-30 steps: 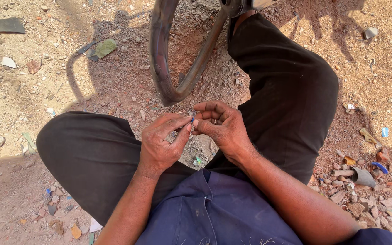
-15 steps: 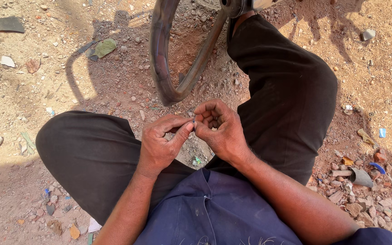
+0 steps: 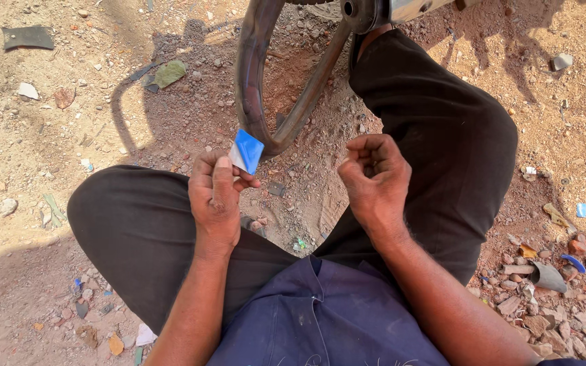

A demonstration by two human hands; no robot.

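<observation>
I sit on bare dirt with my legs in dark trousers (image 3: 137,230) spread wide. My left hand (image 3: 217,196) pinches a small blue and white square packet (image 3: 246,150) between thumb and fingers, held up in front of me. My right hand (image 3: 374,179) hovers beside it, a hand's width to the right, fingers curled inward; whether something small sits between its fingertips is hidden. Just beyond both hands a dark wheel rim (image 3: 252,74) with a spoke rests on the ground, joined to a hub (image 3: 361,10) at the top edge.
The ground is reddish dirt strewn with stones and litter. A pile of broken brick and scraps (image 3: 544,285) lies at the right. A dark flat scrap (image 3: 27,37) and a green leaf-like piece (image 3: 169,72) lie at the upper left. My blue shirt (image 3: 320,318) fills the bottom.
My hands were joined together, working on something small between them. They have separated, and the blue and white packet now shows in my left hand.
</observation>
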